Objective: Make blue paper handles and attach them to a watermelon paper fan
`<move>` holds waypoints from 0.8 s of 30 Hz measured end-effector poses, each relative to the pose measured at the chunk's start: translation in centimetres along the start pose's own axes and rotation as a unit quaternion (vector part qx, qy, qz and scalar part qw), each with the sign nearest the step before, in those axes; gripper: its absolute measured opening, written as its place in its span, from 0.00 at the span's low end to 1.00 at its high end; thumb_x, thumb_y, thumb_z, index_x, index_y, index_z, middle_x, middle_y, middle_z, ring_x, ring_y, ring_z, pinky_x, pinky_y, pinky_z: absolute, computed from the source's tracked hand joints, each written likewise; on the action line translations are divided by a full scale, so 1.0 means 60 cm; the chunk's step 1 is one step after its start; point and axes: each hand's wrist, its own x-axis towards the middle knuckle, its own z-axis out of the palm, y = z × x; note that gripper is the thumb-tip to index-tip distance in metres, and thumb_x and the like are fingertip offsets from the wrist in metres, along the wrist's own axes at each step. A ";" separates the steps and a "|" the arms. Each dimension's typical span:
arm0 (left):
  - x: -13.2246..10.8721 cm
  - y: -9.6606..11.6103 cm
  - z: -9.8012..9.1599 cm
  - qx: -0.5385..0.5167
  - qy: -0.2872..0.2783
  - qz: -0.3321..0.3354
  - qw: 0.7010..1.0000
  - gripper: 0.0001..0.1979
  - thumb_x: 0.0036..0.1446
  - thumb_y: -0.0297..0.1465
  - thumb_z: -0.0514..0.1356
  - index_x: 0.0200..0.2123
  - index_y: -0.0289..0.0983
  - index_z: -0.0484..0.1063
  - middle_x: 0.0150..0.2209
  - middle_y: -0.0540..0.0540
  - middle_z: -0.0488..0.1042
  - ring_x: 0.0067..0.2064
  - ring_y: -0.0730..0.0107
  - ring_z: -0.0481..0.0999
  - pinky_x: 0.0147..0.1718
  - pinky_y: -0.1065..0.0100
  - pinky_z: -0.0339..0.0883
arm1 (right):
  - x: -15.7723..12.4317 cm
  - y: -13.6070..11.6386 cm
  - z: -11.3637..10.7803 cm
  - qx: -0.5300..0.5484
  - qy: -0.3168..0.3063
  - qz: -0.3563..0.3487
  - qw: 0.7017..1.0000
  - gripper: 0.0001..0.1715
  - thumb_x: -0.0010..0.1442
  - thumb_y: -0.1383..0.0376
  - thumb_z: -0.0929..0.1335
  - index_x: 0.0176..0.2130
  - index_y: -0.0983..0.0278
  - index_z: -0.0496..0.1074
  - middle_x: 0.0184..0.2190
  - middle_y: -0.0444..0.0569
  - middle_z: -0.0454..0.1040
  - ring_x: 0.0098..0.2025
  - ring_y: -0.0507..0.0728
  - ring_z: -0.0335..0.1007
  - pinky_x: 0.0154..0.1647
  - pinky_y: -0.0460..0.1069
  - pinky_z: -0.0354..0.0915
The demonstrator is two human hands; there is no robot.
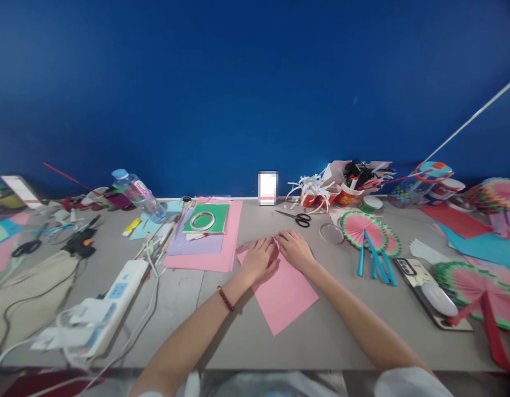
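A sheet of pink paper lies at a slant on the grey table in front of me. My left hand rests at its far left edge, fingers bent over the paper and thumb on the sheet. At the far right edge, my right hand has its fingertips closed on the same border, close to the left hand. The paper under the fingers is partly hidden, so a crease there cannot be made out. Black scissors lie just beyond the right hand.
Left are a tape roll on green paper, stacked pink sheets, a power strip and a bottle. Right are pleated paper fans, a phone with a mouse. A lit screen stands against the blue wall.
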 end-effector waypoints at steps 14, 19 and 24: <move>0.002 0.009 -0.008 -0.003 -0.014 -0.016 1.000 0.18 0.56 0.33 0.53 0.50 0.37 0.64 0.54 0.40 0.66 0.55 0.54 0.64 0.51 0.54 0.58 | -0.002 -0.004 -0.003 -0.008 -0.009 -0.005 1.000 0.17 0.61 0.70 0.62 0.49 0.61 0.69 0.46 0.53 0.73 0.48 0.61 0.64 0.45 0.53 0.58; 0.001 0.006 -0.007 -0.014 -0.013 -0.013 1.000 0.21 0.57 0.34 0.52 0.54 0.36 0.60 0.55 0.39 0.66 0.56 0.54 0.63 0.52 0.54 0.57 | -0.011 -0.008 -0.014 -0.014 -0.021 -0.003 1.000 0.16 0.61 0.71 0.61 0.47 0.63 0.71 0.45 0.53 0.74 0.47 0.60 0.65 0.46 0.53 0.58; 0.001 0.006 -0.006 -0.010 -0.010 -0.012 1.000 0.19 0.57 0.34 0.53 0.51 0.37 0.63 0.55 0.40 0.66 0.55 0.54 0.63 0.52 0.54 0.57 | -0.013 -0.009 -0.013 -0.001 -0.009 0.008 1.000 0.18 0.61 0.69 0.61 0.50 0.63 0.70 0.46 0.53 0.73 0.47 0.60 0.64 0.45 0.53 0.58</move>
